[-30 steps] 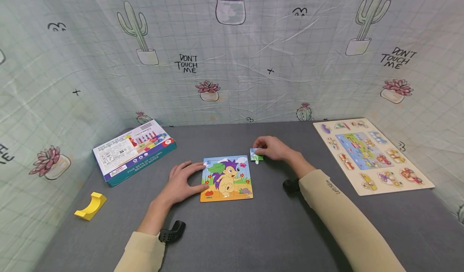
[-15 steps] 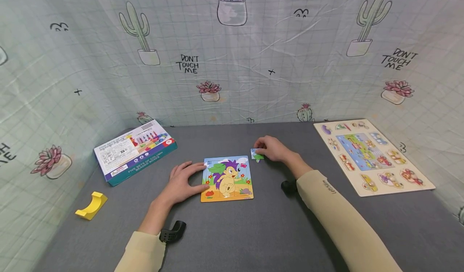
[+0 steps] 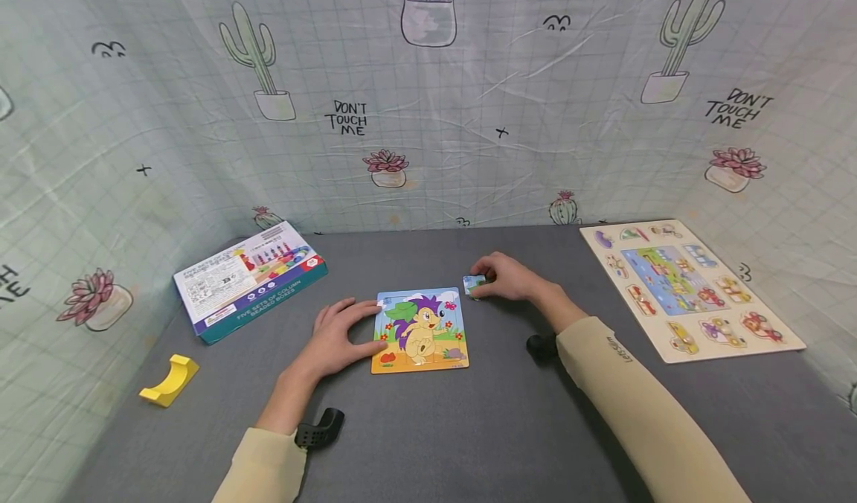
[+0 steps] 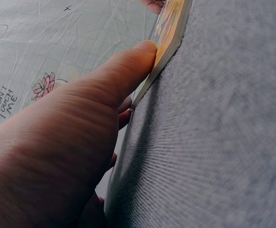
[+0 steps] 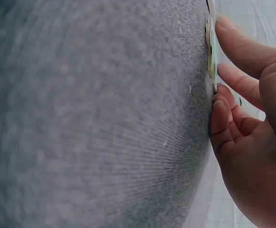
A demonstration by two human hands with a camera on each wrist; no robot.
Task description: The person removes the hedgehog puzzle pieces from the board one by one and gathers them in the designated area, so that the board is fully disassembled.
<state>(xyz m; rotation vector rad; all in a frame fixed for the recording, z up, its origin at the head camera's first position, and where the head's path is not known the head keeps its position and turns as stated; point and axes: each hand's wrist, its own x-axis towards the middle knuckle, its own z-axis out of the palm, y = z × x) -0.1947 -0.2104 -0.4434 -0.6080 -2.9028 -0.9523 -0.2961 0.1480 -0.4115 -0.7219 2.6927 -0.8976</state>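
A square hedgehog jigsaw puzzle point(image 3: 423, 333) lies flat at the middle of the grey table. My left hand point(image 3: 335, 343) rests at its left side with fingers spread. The thumb point(image 4: 133, 61) lies on the puzzle's face near its border in the left wrist view. Just beyond the puzzle's top right corner, my right hand point(image 3: 512, 277) pinches a small blue and green puzzle piece point(image 3: 472, 284) on the table. In the right wrist view the piece point(image 5: 211, 54) shows layered edges, so more than one piece may be stacked there. The fingers partly cover it.
At the back left sits a box of beaded columns point(image 3: 249, 280). A yellow arched block point(image 3: 170, 381) lies in front of it. On the right is a wooden board point(image 3: 692, 291) with vehicle pictures. A cactus-print cloth point(image 3: 495, 175) hangs behind the table.
The right hand's fingers have shifted over the piece, and its green part is now more covered. The left hand and the hedgehog puzzle stay where they were.
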